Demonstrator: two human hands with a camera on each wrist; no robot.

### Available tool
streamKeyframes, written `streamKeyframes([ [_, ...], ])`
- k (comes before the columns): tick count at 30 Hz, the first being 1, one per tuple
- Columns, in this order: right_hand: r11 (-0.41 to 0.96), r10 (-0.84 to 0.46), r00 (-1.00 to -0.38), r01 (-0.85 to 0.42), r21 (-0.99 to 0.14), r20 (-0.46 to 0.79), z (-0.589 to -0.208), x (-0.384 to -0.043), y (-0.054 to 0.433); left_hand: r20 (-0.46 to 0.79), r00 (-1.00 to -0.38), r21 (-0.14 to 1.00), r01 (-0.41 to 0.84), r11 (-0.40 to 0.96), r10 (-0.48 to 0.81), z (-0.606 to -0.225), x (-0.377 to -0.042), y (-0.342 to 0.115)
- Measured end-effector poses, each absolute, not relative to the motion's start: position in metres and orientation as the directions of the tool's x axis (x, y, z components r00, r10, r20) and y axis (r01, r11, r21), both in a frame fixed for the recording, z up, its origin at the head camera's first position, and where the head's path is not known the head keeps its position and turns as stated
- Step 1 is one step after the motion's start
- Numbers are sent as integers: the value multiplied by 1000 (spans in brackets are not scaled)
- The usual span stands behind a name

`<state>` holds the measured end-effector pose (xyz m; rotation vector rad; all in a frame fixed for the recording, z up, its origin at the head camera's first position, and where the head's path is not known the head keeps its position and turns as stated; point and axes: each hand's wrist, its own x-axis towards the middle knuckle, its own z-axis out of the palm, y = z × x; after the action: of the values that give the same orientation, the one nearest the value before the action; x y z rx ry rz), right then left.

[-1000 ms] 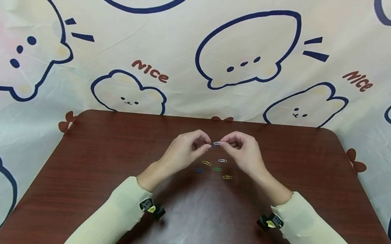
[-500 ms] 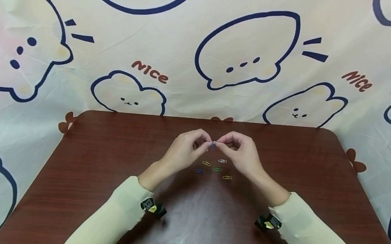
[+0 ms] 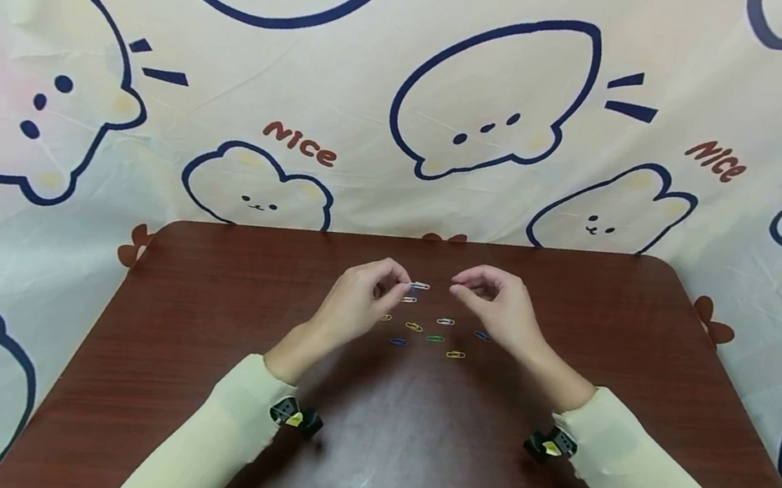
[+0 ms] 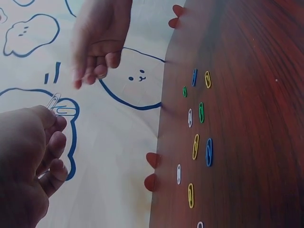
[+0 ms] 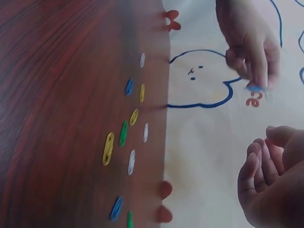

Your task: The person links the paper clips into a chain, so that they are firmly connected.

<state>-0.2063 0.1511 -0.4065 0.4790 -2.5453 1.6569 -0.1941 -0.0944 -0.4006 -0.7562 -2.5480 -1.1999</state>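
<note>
In the head view my left hand [image 3: 361, 300] holds a white paper clip [image 3: 420, 285] between thumb and forefinger, raised over the table's far part. A blue paper clip [image 4: 65, 111] sticks out of the same pinch in the left wrist view, crossing or touching the white one; whether the two are linked I cannot tell. Across a small gap to the right is my right hand [image 3: 502, 310], fingers loosely bent, with nothing between them. Below both hands lie loose paper clips, among them a green one [image 3: 435, 338] and a yellow one [image 3: 455, 355].
The dark brown wooden table [image 3: 374, 461] meets a cartoon-printed cloth [image 3: 373, 106] behind it. More clips are scattered under the hands: a blue one [image 3: 398, 342], another white one [image 3: 445, 321], and a blue one [image 3: 481, 336] near the right wrist.
My hands met at the clips half a second ago and have now drawn apart. The right hand let go of the white clip and moved right; the left hand keeps the clips, slightly further left.
</note>
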Motion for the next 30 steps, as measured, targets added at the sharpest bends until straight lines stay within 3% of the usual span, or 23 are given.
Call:
streamKeyframes([
  [20, 578, -123, -991, -115, -808, 53, -457, -233, 212, 406, -847, 642, 532, 552, 344, -405, -193, -105],
  [30, 679, -139, -990, -116, -725, 29, -483, -241, 221, 408, -848, 642, 529, 555, 337, -406, -192, -108],
])
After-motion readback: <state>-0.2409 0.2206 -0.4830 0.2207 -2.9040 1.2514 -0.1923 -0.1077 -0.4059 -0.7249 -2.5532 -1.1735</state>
